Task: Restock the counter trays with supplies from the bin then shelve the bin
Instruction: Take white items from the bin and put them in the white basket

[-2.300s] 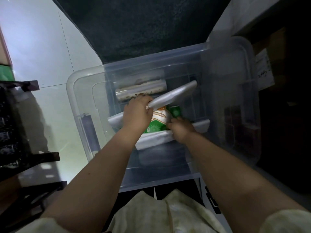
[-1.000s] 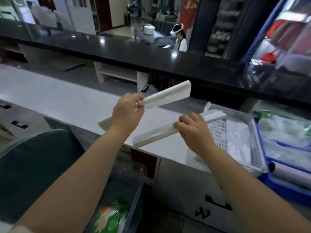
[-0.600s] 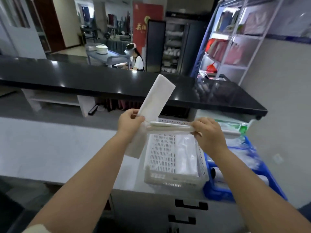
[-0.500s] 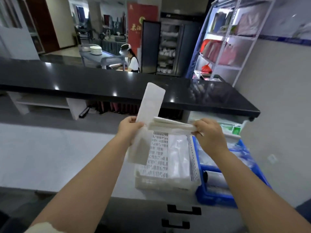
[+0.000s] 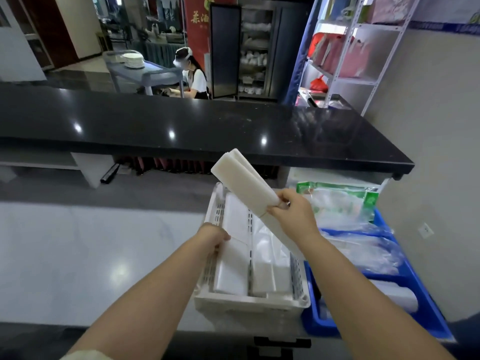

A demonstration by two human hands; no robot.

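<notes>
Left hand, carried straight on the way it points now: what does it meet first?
The white pack lying in the left compartment of the white tray; the left hand seems to touch its edge, though depth is unclear.

My left hand (image 5: 214, 236) curls over the flat pack (image 5: 233, 266) in the left compartment of the white tray (image 5: 249, 298), fingertips hidden, so I cannot tell whether it grips. My right hand (image 5: 293, 214) and forearm cover the lower end of the raised pack (image 5: 244, 180). The wrapped goods (image 5: 363, 245) in the blue tray (image 5: 426, 315) blur together.
</notes>
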